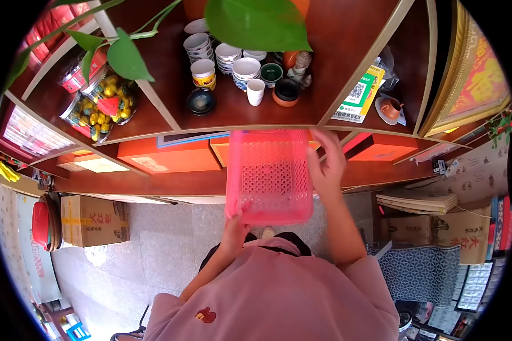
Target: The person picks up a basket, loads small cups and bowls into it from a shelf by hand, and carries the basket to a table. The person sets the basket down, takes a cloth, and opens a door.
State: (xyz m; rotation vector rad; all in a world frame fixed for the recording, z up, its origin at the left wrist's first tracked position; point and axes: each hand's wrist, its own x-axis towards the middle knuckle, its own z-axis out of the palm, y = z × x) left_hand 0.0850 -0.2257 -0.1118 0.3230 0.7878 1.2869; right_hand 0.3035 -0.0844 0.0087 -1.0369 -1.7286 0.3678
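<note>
The left hand [236, 232] grasps the near left corner of a pink basket [270, 177], its thumb up on the rim. The right hand [327, 166] is at the basket's right side, with its fingers reaching toward the far right corner; whether it grips or only steadies the basket, I cannot tell. The perforated basket is between the two hands, in front of the shirt [279, 295].

Just beyond the hands, orange boxes [168, 156] lie on a lower shelf, partly hidden by the basket. On the shelf above them, ahead of the hands, are stacked cups [197, 46], a tall white cup [255, 92], dark bowls [201, 101] and a small figurine [299, 68]. Farther out, ahead and left of the left hand, are jars of gold-wrapped pieces [99, 108]; ahead and right of the right hand are a QR-code card [358, 94] and a brown teapot [390, 107].
</note>
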